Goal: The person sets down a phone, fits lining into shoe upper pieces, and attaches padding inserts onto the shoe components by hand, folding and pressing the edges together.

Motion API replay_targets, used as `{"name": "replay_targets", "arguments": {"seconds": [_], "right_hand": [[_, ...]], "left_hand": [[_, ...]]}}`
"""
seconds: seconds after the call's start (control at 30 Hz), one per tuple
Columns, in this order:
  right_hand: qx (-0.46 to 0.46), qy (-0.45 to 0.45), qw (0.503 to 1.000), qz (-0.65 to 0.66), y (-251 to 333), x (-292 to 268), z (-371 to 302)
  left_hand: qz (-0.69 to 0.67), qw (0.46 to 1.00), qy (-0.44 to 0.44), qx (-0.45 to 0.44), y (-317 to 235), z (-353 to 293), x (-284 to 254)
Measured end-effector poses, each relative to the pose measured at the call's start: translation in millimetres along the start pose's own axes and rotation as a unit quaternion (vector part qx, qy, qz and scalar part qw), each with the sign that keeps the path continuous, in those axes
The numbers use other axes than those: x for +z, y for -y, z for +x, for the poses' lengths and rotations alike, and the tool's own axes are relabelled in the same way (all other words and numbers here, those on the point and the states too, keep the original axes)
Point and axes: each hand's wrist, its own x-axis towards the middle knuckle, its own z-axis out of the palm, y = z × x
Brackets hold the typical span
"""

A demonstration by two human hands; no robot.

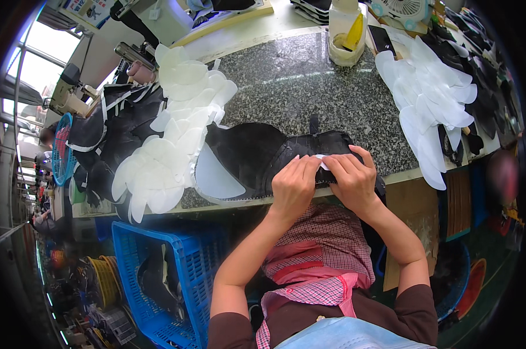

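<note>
**Caller:** Speckled granite worktop [309, 87] fills the upper middle, with a blue crate [158, 273] below its near edge at seven o'clock. At nine o'clock of the hands, a heap of translucent white liners [176, 134] spills across dark cut pieces.

**Analyst:** Centre now. The black shaped panel [257, 157] lies flat at the bench's near edge, long axis running nine to three. A pale crescent insert [216, 174] sits on its left lobe.

**Caller:** And the hands?

**Analyst:** Left hand [295, 183] and right hand [353, 177] meet on the panel's right lobe, fingertips pressed down on a small white strip [321, 158] between them. Both are equally near; the strip lies at twelve o'clock of the knuckles.

**Caller:** Pinching or just pressing?

**Analyst:** I cannot tell. Curled fingers cover most of the strip and the panel's near edge beneath.

**Caller:** Further right?

**Analyst:** A second fan of white liners [431, 104] at two o'clock, then black pieces, blurred toward the rim.
</note>
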Motion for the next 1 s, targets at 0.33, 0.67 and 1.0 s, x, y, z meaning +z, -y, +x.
{"name": "replay_targets", "arguments": {"seconds": [0.33,0.67,1.0], "right_hand": [[-0.132,0.034,0.990,-0.037,-20,-5,-8],[-0.150,0.130,0.980,0.008,-44,-18,13],[-0.212,0.206,0.955,-0.016,-39,-45,20]], "left_hand": [[0.068,0.988,0.041,0.129,11,-12,-6],[0.106,0.971,0.101,0.191,10,-6,-15],[0.101,0.969,0.111,0.195,16,-9,-17]]}}
